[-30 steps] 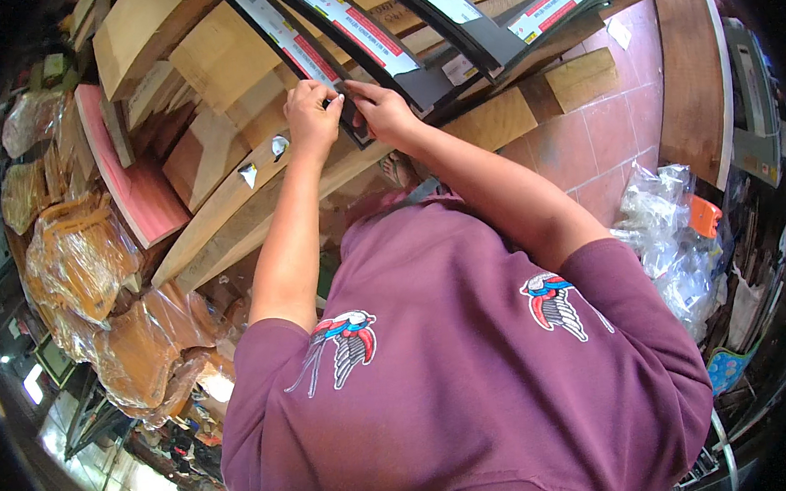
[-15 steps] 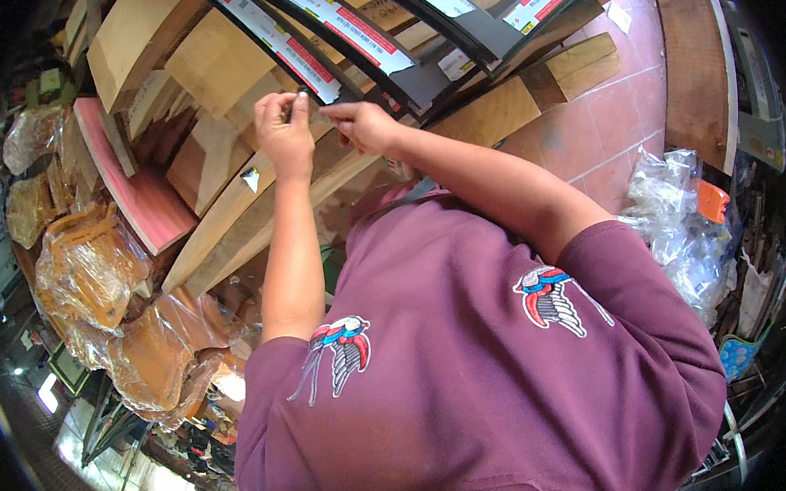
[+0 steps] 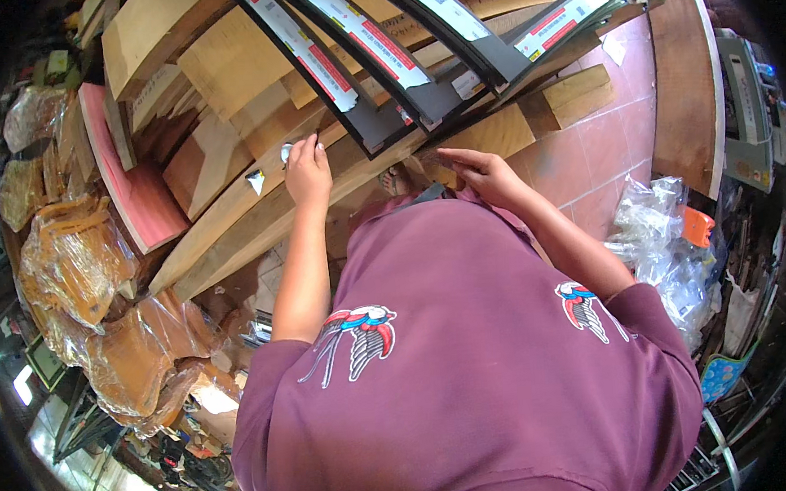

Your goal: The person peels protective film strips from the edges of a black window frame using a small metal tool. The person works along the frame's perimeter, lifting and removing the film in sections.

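My left hand point(image 3: 309, 174) is just above a wooden beam, fingers stretched forward and holding nothing I can make out. Against its fingers lies a small silvery-white scrap point(image 3: 286, 151); whether it still sticks to them is unclear. Another such scrap point(image 3: 255, 180) lies on the beam point(image 3: 221, 222) to the left. My right hand point(image 3: 490, 177) hovers open to the right, fingers extended, near a wooden block. Ahead of both hands lie several long black flat strips point(image 3: 368, 132) with white and red labels, their near ends overhanging the wood.
Thick cut boards point(image 3: 229, 62) are stacked at the far left, beside a pink-edged board point(image 3: 133, 194). Plastic-wrapped brown wooden pieces point(image 3: 79, 269) stand at left. To the right are a tiled floor point(image 3: 598, 147), clear plastic bags point(image 3: 668, 256) and a tall plank point(image 3: 684, 75).
My hands, close together at a strip's near end before, have separated. The left came down onto the beam side, where a second scrap now shows; the right drew back to the right.
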`<state>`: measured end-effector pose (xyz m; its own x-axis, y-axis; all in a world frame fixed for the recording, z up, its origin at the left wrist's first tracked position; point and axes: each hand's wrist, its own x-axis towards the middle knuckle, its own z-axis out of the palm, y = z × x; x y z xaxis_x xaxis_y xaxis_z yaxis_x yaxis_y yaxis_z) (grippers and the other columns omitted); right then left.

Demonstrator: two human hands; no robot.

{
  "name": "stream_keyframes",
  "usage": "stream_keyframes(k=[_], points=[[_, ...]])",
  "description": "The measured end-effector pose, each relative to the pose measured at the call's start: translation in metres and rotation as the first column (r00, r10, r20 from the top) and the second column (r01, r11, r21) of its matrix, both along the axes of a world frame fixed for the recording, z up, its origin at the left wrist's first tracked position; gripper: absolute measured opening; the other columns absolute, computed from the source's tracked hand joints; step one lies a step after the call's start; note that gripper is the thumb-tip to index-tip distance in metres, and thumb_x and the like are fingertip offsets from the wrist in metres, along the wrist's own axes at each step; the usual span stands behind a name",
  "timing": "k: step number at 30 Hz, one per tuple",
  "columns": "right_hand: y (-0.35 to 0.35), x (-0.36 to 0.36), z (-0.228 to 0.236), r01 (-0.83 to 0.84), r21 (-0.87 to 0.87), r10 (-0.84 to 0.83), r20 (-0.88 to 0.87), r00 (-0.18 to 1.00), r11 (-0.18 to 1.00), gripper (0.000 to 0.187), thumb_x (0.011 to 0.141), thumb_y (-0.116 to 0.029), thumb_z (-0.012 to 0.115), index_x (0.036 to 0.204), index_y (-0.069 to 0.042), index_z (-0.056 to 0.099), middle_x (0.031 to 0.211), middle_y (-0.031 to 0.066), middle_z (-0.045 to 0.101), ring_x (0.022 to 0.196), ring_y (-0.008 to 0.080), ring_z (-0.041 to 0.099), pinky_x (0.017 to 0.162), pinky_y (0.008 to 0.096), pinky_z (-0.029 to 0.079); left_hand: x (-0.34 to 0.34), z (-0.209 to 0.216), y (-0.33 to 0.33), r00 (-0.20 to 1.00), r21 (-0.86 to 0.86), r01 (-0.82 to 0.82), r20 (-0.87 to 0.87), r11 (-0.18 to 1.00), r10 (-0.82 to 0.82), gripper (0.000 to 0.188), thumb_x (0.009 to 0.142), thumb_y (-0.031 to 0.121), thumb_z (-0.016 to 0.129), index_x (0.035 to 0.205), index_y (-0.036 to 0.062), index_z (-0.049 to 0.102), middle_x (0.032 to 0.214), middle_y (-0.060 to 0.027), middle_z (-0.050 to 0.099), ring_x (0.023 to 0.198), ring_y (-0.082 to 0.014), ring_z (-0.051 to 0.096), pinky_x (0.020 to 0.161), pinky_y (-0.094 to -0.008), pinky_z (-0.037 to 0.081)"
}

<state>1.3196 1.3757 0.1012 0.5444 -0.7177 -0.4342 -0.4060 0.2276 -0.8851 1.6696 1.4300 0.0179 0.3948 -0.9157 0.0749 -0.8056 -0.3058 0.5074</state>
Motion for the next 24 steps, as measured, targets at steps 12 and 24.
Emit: stream_keyframes(k=[12,24], points=[[0.013,-0.008,0.029,0.101,-0.081,-0.112,-0.147,0.983,0.992,0.037,0.101,-0.008,0.058,0.138,-0.012,0.063,0.086,0.0036,0.062,0.077,0.0085,0.054,0.074,0.0275,0.05,-0.018,-0.017,-0.015,0.838,0.292,0.129,0.479,0.948,-0.261,0.054,0.092,0.015,0.056,0.144,0.0017,0.05,0.158,-0.0183,0.037,0.15,-0.0369,0.03,0.116,-0.0682,0.017],[-0.004,-0.011,0.027,-0.106,-0.217,0.05,-0.248,0.967,0.97,0.037,0.102,-0.006,0.055,0.138,-0.008,0.062,0.119,0.0156,0.074,0.099,0.0169,0.07,0.088,0.0309,0.054,-0.019,-0.016,0.004,0.912,0.393,0.211,0.249,0.895,-0.325,0.061,0.078,0.025,0.074,0.13,-0.0006,0.055,0.163,-0.0205,0.028,0.152,-0.0388,0.026,0.12,-0.065,0.014]])
